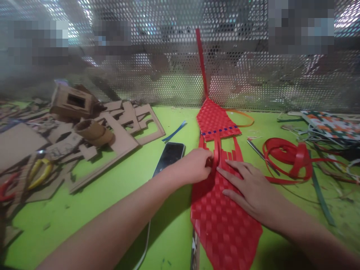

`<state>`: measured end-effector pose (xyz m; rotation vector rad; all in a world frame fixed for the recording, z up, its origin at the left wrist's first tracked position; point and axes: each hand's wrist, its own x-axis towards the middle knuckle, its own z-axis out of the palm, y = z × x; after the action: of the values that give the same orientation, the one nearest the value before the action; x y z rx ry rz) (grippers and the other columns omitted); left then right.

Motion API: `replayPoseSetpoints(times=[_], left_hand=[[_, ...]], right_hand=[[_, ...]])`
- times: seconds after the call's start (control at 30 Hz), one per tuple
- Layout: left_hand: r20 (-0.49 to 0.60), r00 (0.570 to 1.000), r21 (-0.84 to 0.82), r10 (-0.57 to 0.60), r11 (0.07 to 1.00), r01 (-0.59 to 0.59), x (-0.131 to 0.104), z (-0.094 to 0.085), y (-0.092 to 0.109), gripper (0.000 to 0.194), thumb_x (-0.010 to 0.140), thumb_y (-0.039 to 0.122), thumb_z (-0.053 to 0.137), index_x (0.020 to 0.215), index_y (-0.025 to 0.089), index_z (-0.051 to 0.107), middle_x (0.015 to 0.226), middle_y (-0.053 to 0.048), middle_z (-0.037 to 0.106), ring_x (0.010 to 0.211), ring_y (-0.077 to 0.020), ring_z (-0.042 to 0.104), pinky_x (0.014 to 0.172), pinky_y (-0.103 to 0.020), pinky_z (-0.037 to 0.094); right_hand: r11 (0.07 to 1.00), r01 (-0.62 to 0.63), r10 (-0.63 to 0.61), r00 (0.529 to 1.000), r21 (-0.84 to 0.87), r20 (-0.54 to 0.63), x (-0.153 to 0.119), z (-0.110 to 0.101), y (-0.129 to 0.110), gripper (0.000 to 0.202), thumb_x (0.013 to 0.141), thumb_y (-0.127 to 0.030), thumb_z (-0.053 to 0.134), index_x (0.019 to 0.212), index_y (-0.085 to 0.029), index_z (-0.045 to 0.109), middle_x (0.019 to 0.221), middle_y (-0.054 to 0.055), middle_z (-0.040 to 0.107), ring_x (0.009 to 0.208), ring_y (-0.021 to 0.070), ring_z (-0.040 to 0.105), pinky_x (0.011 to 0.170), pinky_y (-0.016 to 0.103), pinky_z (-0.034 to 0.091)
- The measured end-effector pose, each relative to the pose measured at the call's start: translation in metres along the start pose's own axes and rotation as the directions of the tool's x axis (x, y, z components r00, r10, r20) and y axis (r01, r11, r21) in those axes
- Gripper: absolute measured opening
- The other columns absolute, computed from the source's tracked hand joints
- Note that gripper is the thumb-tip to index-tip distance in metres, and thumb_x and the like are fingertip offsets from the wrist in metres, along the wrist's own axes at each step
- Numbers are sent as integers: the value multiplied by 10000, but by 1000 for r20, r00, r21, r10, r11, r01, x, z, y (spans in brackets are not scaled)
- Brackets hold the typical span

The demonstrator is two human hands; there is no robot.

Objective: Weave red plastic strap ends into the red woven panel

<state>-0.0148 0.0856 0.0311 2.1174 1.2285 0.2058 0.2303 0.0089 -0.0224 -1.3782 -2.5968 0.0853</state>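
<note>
A red woven strap piece [225, 221] lies in front of me, checkered in weave. Loose red strips run from its far end to a smaller red woven section [215, 116], which has a blue-dotted band near its lower edge. My left hand [201, 163] is closed in a pinch on a red strip [216, 148] that stands up in a loop at the middle. My right hand [247, 183] lies flat on the weave with its fingers spread, fingertips close to that strip. One long red strip [201, 63] sticks up from the far tip.
A phone [168, 155] with a white cable lies left of the weave. Cardboard pieces [120, 146] and yellow-handled pliers [42, 172] crowd the left side. A red strap coil [284, 153] and a pen-like tool [257, 152] are at right. A perforated metal screen [168, 75] stands behind.
</note>
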Motion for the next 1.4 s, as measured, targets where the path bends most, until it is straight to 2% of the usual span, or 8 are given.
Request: replayPoseSetpoints(times=[0.23, 0.6, 0.87, 0.97, 1.07, 1.2, 1.3, 1.4], left_hand=[[-24, 999, 90, -45, 995, 46, 0, 8, 5, 81, 926, 158, 587, 928, 187, 662, 1030, -141, 721, 891, -283, 689, 732, -348, 487], [-21, 995, -64, -101, 993, 100, 4, 3, -1, 48, 908, 219, 644, 873, 211, 676, 925, -50, 775, 803, -212, 695, 657, -289, 472], [-30, 992, -109, -119, 987, 115, 6, 4, -5, 57, 906, 236, 661, 874, 202, 692, 957, -65, 793, 839, -213, 705, 707, -302, 491], [7, 990, -126, -139, 982, 139, 5, 1, -6, 75, 914, 265, 663, 908, 198, 697, 938, -69, 798, 796, -211, 720, 660, -295, 497], [91, 981, -149, -169, 972, 181, 3, -7, -6, 114, 929, 288, 658, 907, 191, 714, 809, -50, 782, 642, -186, 704, 566, -278, 487], [173, 964, -144, -204, 963, 230, 0, -20, -5, 98, 895, 218, 679, 832, 177, 742, 724, -41, 760, 547, -168, 680, 535, -266, 492], [186, 957, -130, -222, 960, 248, -1, -25, -5, 67, 842, 143, 700, 831, 175, 757, 781, -41, 785, 547, -156, 681, 553, -258, 497], [192, 952, -130, -238, 955, 265, -1, -25, -5, 111, 820, 92, 689, 842, 174, 761, 831, -45, 804, 565, -152, 694, 554, -245, 493]], right_hand=[[1000, -2, 2, 1000, -9, 4, 0, -1, -1, 602, 1096, -605, 466, 1615, -316, 561, 1617, 163, 565, 1479, 405, 502, 1169, 664, 467], [1000, 0, 0, 1000, -27, -9, -1, 2, 0, 633, 1101, -603, 464, 1668, -320, 472, 1632, 142, 559, 1477, 377, 503, 1187, 632, 461], [1000, 2, -2, 1000, -25, -4, -1, 1, 0, 646, 1096, -614, 461, 1664, -305, 478, 1623, 157, 564, 1469, 388, 510, 1168, 638, 480], [1000, 6, -7, 1000, -22, -7, 0, 1, 0, 646, 1096, -603, 469, 1667, -300, 474, 1611, 167, 573, 1467, 394, 510, 1160, 650, 482], [1000, 12, -12, 1000, -26, -7, -1, 1, 1, 647, 1095, -598, 474, 1669, -299, 470, 1603, 175, 577, 1462, 395, 516, 1153, 654, 487], [999, 22, -22, 1000, -45, -11, -1, 3, 3, 631, 1096, -594, 480, 1665, -321, 472, 1596, 168, 578, 1448, 385, 529, 1139, 636, 504], [995, 64, -68, 995, -71, -66, 1, 1, 1, 601, 1107, -547, 488, 1663, -321, 475, 1608, 179, 555, 1434, 384, 539, 1119, 628, 513], [987, 100, -120, 979, -125, -165, 5, -6, -5, 536, 1109, -472, 508, 1592, -247, 571, 1592, 217, 557, 1406, 420, 544, 1108, 662, 485]])
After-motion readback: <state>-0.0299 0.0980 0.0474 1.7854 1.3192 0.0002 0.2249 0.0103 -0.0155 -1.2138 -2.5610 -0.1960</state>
